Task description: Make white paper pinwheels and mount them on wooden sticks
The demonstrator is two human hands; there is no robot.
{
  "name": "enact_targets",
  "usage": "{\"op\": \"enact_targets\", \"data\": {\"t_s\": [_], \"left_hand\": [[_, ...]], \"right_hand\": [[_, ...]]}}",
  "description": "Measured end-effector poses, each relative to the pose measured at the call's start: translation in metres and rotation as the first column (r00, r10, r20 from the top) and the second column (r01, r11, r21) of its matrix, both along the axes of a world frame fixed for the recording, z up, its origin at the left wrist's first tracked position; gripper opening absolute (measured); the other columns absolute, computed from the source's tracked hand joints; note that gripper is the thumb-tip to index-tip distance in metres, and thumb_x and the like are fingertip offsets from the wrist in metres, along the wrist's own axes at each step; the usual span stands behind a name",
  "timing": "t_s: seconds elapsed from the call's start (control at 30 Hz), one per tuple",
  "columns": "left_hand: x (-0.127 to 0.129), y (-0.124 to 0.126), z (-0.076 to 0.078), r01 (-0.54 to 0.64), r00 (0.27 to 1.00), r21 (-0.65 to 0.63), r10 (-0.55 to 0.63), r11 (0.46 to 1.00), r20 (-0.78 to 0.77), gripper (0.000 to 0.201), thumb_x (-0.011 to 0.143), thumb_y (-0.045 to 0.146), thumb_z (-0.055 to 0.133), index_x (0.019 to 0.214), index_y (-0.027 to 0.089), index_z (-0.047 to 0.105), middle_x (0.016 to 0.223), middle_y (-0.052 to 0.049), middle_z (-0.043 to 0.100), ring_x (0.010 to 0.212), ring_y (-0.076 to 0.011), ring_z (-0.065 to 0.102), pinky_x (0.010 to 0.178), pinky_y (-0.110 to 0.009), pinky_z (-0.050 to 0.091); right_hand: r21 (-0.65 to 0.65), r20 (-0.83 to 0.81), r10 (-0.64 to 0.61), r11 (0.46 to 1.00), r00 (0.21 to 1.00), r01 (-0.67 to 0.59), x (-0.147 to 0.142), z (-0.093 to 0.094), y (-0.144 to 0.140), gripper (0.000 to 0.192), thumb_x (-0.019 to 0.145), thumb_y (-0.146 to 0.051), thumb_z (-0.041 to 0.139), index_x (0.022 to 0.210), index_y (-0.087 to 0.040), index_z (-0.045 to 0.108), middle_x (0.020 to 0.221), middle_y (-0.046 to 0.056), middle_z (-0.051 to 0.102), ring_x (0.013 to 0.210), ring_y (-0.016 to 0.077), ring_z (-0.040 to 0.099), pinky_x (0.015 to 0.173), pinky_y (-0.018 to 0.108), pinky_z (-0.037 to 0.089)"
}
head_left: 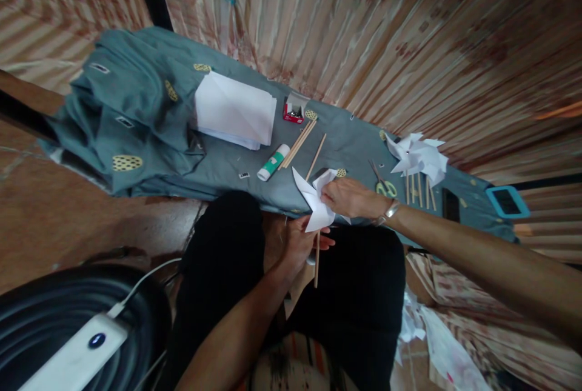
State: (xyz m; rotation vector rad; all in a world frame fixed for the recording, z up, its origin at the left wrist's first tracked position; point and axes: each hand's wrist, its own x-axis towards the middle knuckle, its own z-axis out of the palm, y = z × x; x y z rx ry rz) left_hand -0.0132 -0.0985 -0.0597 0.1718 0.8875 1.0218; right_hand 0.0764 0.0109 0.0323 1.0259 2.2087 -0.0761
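Note:
A white paper pinwheel (320, 216) is between my hands at the near edge of the cloth-covered bench. My left hand (297, 242) holds it from below, its fingers passing behind a thin wooden stick (317, 270) that hangs down under the paper. Bent fingers of my right hand (345, 197) press on the pinwheel near its middle; the fingertips are partly hidden by paper. Just beyond, another wooden stick (317, 154) lies on the cloth, its lower end covered by the pinwheel. Green-handled scissors (385, 188) lie beside my right wrist.
On the grey-green cloth (227, 167) are a stack of white paper (236, 109), a glue stick (273, 162), loose sticks (299, 144) and a small red box of pins (293, 111). Finished pinwheels (418, 157) and a dark phone (451, 205) lie right. A curtain (291, 27) hangs behind.

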Motion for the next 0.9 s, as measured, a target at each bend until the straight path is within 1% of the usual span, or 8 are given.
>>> {"op": "enact_targets", "data": {"t_s": [0.13,0.23,0.47,0.6,0.73,0.9], "left_hand": [[0.002,0.001,-0.001,-0.002,1.000,-0.019,0.002,1.000,-0.010,0.023,0.065,0.027,0.072,0.080,0.012,0.064,0.064,-0.001,0.066,0.043,-0.0129,0.063,0.040,-0.020,0.048],[0.003,0.001,-0.002,-0.006,0.999,-0.028,0.005,1.000,-0.033,0.021,0.066,0.029,0.072,0.076,0.012,0.064,0.062,-0.001,0.066,0.041,-0.0113,0.061,0.039,-0.020,0.046],[0.004,0.002,-0.006,0.017,0.998,-0.016,-0.018,1.000,-0.057,0.022,0.064,0.031,0.072,0.069,0.012,0.064,0.060,-0.002,0.065,0.040,-0.0117,0.059,0.038,-0.021,0.045],[0.003,0.002,-0.005,0.023,0.998,-0.005,-0.024,1.000,-0.052,0.021,0.064,0.031,0.071,0.067,0.011,0.064,0.059,-0.002,0.065,0.040,-0.0118,0.059,0.038,-0.021,0.045],[0.003,0.002,-0.004,0.017,0.999,-0.005,-0.017,1.000,-0.035,0.019,0.061,0.028,0.071,0.069,0.011,0.065,0.059,-0.001,0.064,0.039,-0.0116,0.059,0.038,-0.021,0.045],[0.003,0.003,-0.007,0.015,0.998,-0.007,-0.015,1.000,-0.064,0.020,0.061,0.029,0.071,0.066,0.012,0.064,0.058,-0.001,0.064,0.039,-0.0115,0.058,0.037,-0.021,0.044]], "right_hand": [[0.000,-0.001,0.089,0.996,0.996,-0.089,-0.004,0.006,-0.010,0.033,0.095,-0.019,0.037,0.098,-0.007,0.067,0.088,0.017,0.072,0.082,0.0235,0.064,0.069,0.032,0.037],[-0.008,0.011,0.127,0.992,0.992,-0.127,-0.008,0.011,-0.014,0.033,0.095,-0.016,0.035,0.101,-0.005,0.066,0.090,0.017,0.071,0.084,0.0231,0.063,0.070,0.032,0.037],[-0.068,0.068,0.143,0.988,0.987,-0.138,-0.020,0.018,-0.017,0.032,0.092,-0.012,0.037,0.104,-0.003,0.065,0.097,0.018,0.071,0.087,0.0238,0.063,0.074,0.032,0.039],[-0.073,0.070,0.161,0.985,0.984,-0.156,-0.022,0.017,-0.018,0.033,0.091,-0.013,0.037,0.103,-0.004,0.066,0.099,0.019,0.070,0.091,0.0262,0.062,0.077,0.034,0.038],[-0.051,0.076,0.168,0.985,0.983,-0.164,-0.022,0.013,-0.021,0.035,0.091,-0.011,0.035,0.107,-0.003,0.065,0.101,0.020,0.069,0.094,0.0272,0.061,0.078,0.035,0.038],[-0.015,0.122,0.153,0.988,0.981,-0.152,-0.026,0.010,-0.024,0.032,0.091,-0.012,0.038,0.107,-0.006,0.065,0.103,0.019,0.069,0.090,0.0259,0.062,0.072,0.035,0.038]]}}
